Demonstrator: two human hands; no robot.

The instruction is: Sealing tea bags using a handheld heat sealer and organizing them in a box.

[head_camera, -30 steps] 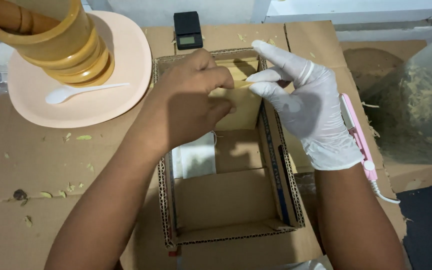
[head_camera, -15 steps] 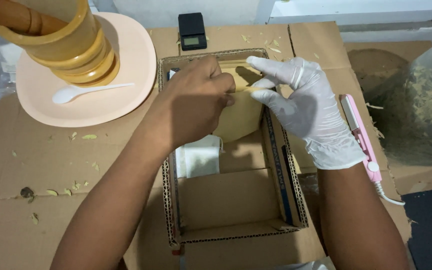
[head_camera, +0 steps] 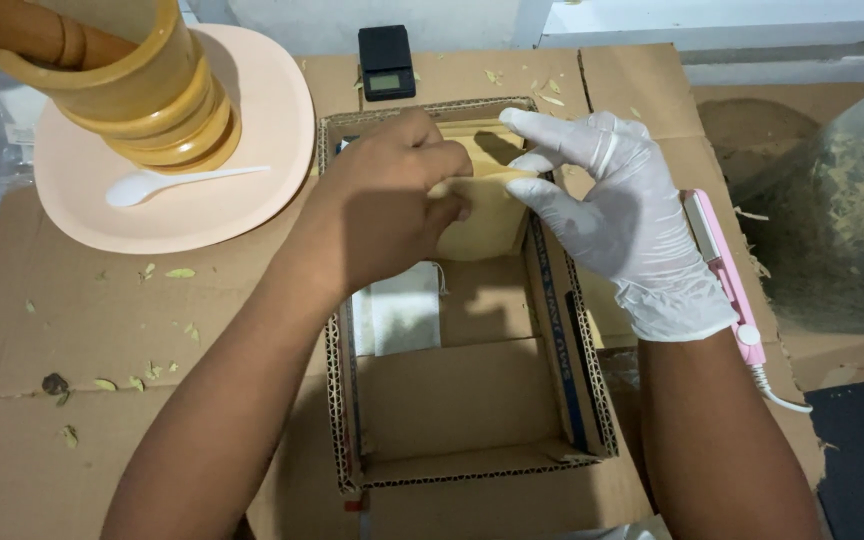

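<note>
Head view: our bare left hand (head_camera: 392,205) and gloved right hand (head_camera: 617,215) pinch the brown pouch (head_camera: 477,215); pulling hard might tear it.

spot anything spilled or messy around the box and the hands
Yes: dried leaf bits lie scattered on the flattened cardboard left of the open box, with a few more beyond the box's far edge. The left hand and gloved right hand pinch a brown pouch over the box; nothing looks torn.
</note>
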